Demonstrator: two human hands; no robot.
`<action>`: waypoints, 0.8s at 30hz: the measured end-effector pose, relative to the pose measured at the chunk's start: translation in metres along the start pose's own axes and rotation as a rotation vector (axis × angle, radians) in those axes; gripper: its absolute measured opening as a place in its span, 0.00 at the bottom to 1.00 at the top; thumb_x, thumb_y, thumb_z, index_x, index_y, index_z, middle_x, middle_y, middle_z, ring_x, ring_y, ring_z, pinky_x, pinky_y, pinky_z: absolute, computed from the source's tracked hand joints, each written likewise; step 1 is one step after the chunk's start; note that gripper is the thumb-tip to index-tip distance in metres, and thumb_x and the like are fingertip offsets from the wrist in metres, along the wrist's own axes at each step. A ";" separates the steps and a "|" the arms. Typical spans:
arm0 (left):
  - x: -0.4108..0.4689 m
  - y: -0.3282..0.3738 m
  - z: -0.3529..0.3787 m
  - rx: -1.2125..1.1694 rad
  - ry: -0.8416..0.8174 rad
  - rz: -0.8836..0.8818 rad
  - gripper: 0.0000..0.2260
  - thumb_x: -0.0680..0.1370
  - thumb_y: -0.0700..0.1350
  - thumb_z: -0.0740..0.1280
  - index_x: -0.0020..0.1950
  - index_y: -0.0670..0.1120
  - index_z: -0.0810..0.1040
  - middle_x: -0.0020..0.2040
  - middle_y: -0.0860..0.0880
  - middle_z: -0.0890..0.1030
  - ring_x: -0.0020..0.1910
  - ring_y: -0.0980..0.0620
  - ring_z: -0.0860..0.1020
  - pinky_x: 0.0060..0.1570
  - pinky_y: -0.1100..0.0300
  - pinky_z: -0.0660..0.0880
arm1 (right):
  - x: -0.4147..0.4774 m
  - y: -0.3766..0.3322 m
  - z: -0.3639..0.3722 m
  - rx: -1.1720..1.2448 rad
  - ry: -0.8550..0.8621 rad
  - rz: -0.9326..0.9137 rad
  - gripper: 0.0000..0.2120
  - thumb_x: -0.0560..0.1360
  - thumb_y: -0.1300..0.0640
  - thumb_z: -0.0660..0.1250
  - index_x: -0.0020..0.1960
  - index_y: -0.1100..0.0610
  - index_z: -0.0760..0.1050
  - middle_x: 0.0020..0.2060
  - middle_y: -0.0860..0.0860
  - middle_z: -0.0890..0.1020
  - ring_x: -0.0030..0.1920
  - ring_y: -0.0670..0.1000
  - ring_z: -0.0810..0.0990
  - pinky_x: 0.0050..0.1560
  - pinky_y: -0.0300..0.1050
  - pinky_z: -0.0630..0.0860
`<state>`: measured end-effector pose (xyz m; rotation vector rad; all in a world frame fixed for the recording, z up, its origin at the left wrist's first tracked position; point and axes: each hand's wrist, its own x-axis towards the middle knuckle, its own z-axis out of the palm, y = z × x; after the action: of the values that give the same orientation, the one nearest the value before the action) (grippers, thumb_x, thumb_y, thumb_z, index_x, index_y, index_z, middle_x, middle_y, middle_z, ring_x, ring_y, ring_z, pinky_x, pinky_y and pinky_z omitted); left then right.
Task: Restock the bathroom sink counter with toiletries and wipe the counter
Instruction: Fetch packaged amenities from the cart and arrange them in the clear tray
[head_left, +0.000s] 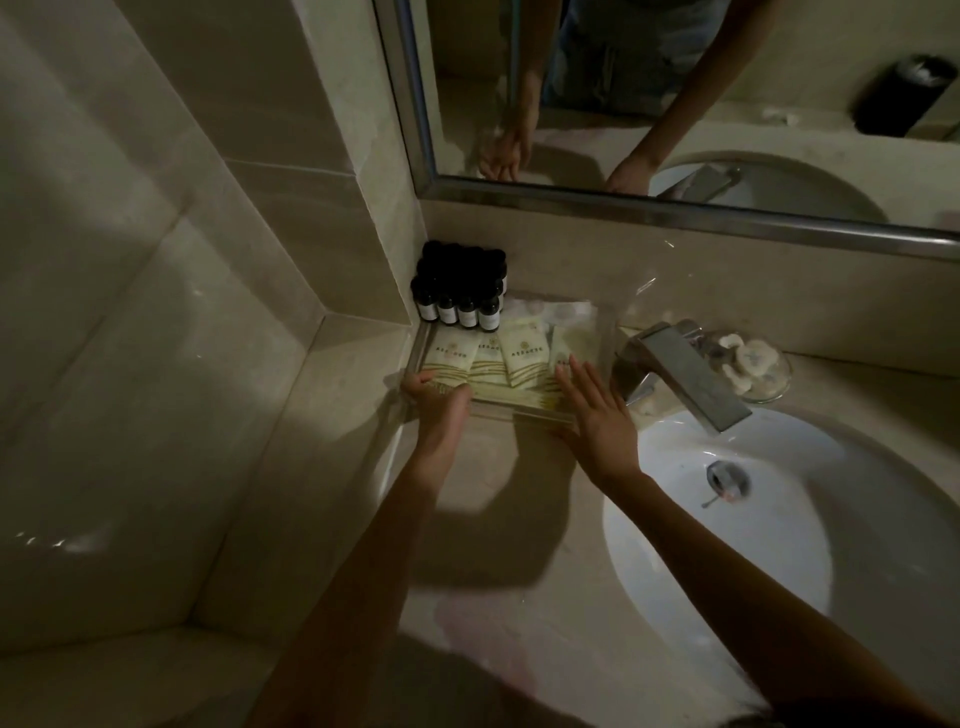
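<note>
Several cream toiletry packets (498, 364) lie in an overlapping row in a clear tray (519, 413), tucked into the worktop's (498, 519) back-left corner in front of small dark bottles (462, 296), probably to keep the labels readable. The left hand's (441, 400) grip curls round the tray's front-left rim, apparently steadying it. The right hand (597, 415) lies flat and open on the rightmost packets, likely squaring the row.

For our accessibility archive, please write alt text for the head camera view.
A person's left hand grips the near-left corner of a clear tray of cream sachets on a bathroom counter; the right hand rests flat on its right side. Dark bottles stand behind, a white sink to the right.
</note>
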<state>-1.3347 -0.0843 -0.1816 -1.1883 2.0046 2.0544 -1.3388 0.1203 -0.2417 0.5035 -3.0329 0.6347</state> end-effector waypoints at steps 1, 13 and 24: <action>0.000 -0.001 0.000 0.015 -0.004 0.010 0.23 0.72 0.32 0.64 0.61 0.47 0.59 0.62 0.40 0.66 0.58 0.41 0.74 0.57 0.48 0.77 | 0.000 0.000 0.000 -0.002 0.001 0.001 0.38 0.73 0.51 0.70 0.77 0.50 0.55 0.77 0.50 0.55 0.77 0.53 0.51 0.74 0.56 0.53; -0.059 -0.005 -0.021 0.373 -0.142 0.157 0.21 0.79 0.37 0.63 0.71 0.42 0.63 0.60 0.47 0.70 0.53 0.51 0.73 0.43 0.64 0.69 | -0.015 -0.017 -0.039 0.068 -0.166 0.043 0.34 0.75 0.53 0.69 0.76 0.50 0.57 0.76 0.51 0.61 0.75 0.54 0.60 0.72 0.54 0.62; -0.150 -0.047 -0.011 0.427 -0.318 0.400 0.08 0.77 0.38 0.66 0.53 0.48 0.77 0.50 0.51 0.80 0.54 0.50 0.78 0.46 0.65 0.72 | -0.135 0.003 -0.081 0.436 0.012 0.233 0.13 0.76 0.55 0.68 0.60 0.47 0.78 0.49 0.44 0.84 0.51 0.43 0.81 0.52 0.43 0.77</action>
<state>-1.1990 -0.0156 -0.1410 -0.3852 2.4736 1.6651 -1.2166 0.1960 -0.1773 0.1396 -2.9604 1.3178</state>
